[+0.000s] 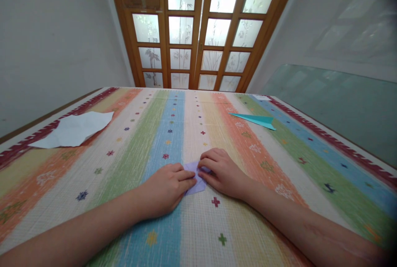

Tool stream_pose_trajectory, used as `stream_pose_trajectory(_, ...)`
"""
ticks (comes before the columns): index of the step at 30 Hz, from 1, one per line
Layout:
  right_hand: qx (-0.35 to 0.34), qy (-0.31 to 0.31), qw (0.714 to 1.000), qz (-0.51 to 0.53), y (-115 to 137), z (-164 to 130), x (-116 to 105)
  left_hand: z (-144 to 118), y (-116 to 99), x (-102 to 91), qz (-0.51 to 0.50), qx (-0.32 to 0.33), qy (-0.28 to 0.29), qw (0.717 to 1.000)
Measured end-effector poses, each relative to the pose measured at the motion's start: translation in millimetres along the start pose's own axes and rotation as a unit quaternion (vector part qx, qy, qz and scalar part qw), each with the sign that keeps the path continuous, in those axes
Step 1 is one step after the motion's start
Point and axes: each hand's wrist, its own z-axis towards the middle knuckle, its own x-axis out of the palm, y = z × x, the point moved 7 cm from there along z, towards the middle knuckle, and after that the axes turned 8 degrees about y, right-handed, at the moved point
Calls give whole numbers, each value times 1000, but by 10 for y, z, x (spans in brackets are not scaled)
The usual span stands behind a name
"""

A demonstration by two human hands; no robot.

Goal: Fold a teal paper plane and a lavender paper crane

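A small folded piece of lilac paper [196, 178] lies flat on the striped tablecloth [130, 163], near the front middle. My left hand [166, 188] presses on its left side with the fingertips curled onto the paper. My right hand [221, 172] covers its right side, fingers bent over the top edge. Most of the paper is hidden under both hands, so its folded shape cannot be made out.
A teal paper plane [257, 120] lies at the back right of the table. A crumpled white sheet [74, 129] rests at the left edge. Behind the table stand wooden doors with frosted glass panes [201, 31]; a glass pane [335, 101] leans at the right.
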Motion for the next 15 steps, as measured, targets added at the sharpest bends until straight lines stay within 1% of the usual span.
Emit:
stream_pose_trajectory(4,-14,5,1000,1,39,-21,-7,3,-10,-11,-2,-7,0,1000)
stream_pose_trajectory(6,6,25,1000,0,1,-26,30,10,-10,-22,-5,-10,-5,1000)
stream_pose_trajectory(11,85,81,993,16,-162,-47,139,18,8,-29,-16,-2,-15,1000)
stream_pose_trajectory(15,101,114,988,11,-220,-67,200,-2,18,-52,-26,13,-14,999)
